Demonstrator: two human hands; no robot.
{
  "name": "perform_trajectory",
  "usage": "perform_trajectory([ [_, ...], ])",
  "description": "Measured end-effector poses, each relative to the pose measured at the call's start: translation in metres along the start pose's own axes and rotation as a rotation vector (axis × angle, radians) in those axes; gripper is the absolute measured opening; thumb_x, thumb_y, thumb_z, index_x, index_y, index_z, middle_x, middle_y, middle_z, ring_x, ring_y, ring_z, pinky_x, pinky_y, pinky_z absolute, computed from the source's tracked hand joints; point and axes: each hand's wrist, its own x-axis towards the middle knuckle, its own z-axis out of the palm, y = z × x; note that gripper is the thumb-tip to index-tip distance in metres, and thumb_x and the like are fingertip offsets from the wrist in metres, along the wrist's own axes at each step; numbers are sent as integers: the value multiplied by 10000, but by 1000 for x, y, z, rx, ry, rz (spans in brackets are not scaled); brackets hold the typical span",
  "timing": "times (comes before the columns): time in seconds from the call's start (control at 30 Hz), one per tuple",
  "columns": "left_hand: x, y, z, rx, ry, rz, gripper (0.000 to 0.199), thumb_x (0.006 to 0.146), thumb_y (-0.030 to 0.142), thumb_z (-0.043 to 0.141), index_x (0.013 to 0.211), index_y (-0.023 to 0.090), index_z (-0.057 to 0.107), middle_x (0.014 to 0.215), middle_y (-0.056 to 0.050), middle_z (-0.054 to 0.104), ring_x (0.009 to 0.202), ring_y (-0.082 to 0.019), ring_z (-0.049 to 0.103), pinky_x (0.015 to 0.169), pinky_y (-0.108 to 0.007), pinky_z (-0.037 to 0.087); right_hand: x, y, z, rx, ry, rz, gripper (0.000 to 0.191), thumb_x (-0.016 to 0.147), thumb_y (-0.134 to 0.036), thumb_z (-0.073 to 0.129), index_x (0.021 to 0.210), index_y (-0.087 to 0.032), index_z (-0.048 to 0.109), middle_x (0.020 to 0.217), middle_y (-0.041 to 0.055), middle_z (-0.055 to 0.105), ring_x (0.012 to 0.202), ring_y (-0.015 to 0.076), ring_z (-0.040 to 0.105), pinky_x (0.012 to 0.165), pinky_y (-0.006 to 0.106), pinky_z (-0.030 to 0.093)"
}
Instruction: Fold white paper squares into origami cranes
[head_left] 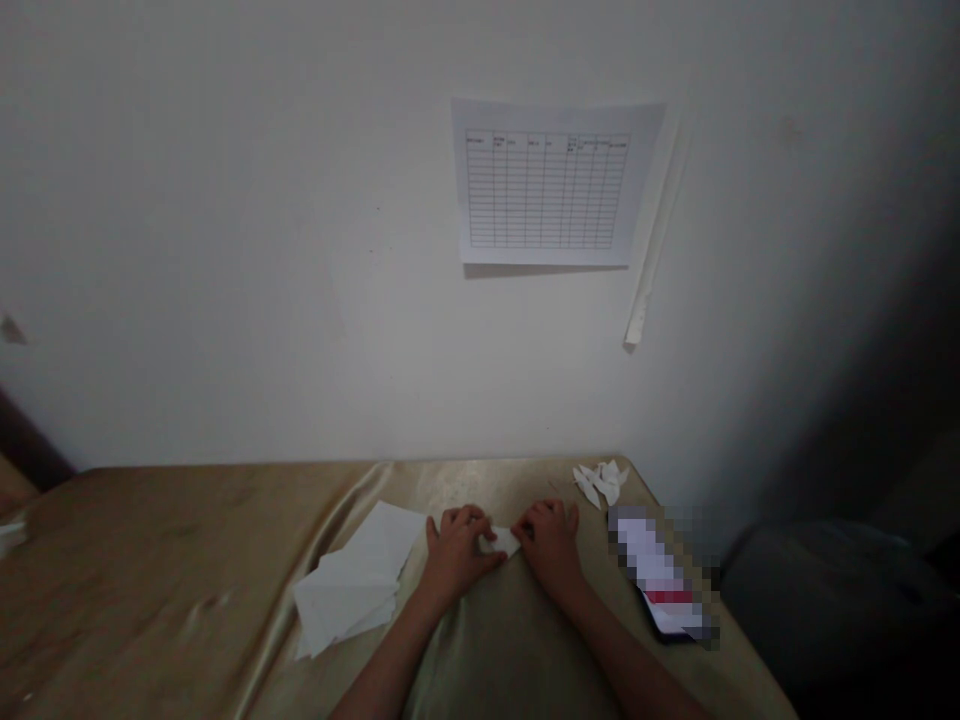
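A small piece of folded white paper (504, 543) lies on the cloth-covered table between my two hands. My left hand (461, 545) has its thumb and fingers closed on the paper's left side. At the right corner of the same paper, the fingertips of my right hand (549, 538) are pinched together. Parts of the paper are hidden under the fingers. Left of my left hand lies a fanned pile of white paper sheets (356, 585). Beyond my right hand, near the table's back corner, sits a small heap of folded white paper pieces (602, 483).
A phone (660, 580) with a blurred-out screen lies by the table's right edge. The gold-brown tablecloth (187, 560) has ridged creases on the left. Behind stands a white wall with a printed table sheet (551, 190). A dark rounded object (825, 600) is beyond the right edge.
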Motion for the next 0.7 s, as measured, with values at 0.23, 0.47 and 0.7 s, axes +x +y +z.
perform_trajectory([
  [0.23,-1,4,-3,-14,9,-2,274,711,471,768,926,310,716,1263,-6,622,1260,-310,469,1125,-675,145,0,-3,0,-30,12,-7,164,921,-270,568,842,-239,708,1039,62,720,1162,285,520,1143,603,100],
  [0.47,0,3,-4,-13,-1,-8,259,725,474,764,924,314,724,1272,-11,620,1268,-316,467,1121,-686,148,-1,-5,1,-107,7,-33,148,920,-277,572,889,-238,711,1067,67,716,1172,285,507,1150,599,75],
  [0.7,2,3,-5,17,-17,-14,298,715,500,774,950,325,723,1276,-10,615,1272,-320,461,1119,-683,157,-1,-7,0,-125,17,-44,144,924,-266,565,908,-232,705,1077,58,711,1182,280,512,1159,590,64],
])
